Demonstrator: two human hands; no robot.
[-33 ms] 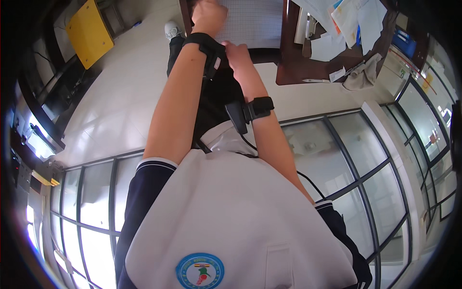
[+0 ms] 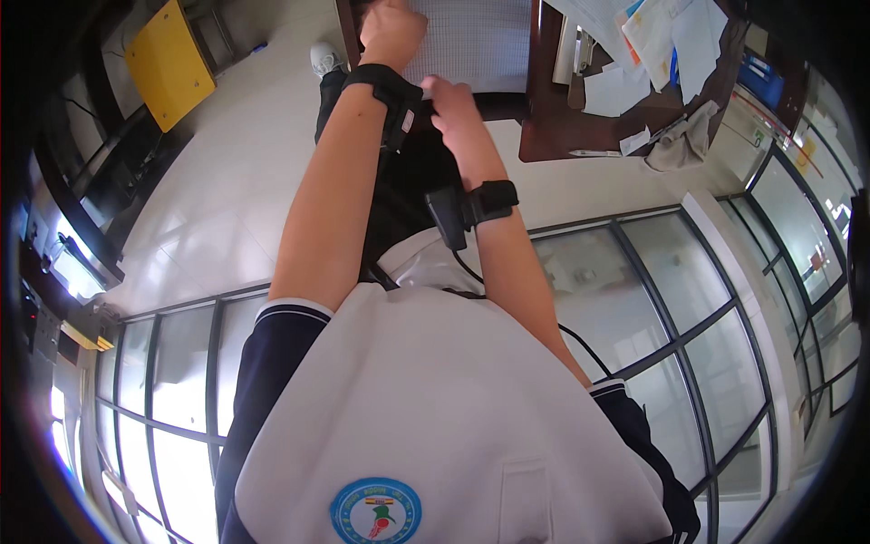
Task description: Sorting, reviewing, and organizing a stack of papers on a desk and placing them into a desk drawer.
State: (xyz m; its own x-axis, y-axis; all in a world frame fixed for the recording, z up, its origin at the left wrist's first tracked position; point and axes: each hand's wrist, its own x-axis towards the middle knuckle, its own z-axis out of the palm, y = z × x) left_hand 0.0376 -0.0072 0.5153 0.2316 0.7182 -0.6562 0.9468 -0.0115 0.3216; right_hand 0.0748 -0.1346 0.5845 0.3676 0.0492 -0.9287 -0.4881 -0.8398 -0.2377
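My left hand [image 2: 395,31] is at the top edge of the view, by the left side of a pale, finely checked surface [image 2: 476,45]. Its fingers are curled in, and anything inside them is hidden. Lower and a little to the right, my right hand [image 2: 453,102] is at the near edge of that surface, slightly blurred. Thumb and fingers are bent together there, too small to show what they grip. Black straps with small box-like devices circle both wrists, the left device [image 2: 399,107] and the right device [image 2: 446,218].
Loose papers [image 2: 616,91], a pen [image 2: 594,153] and a grey cloth [image 2: 681,140] lie on the dark wooden desk [image 2: 553,136] to the right. A yellow panel [image 2: 169,63] stands at the far left. Framed glass panes [image 2: 625,281] run behind me.
My right hand has shifted slightly right, away from the left wrist. My left hand has barely moved.
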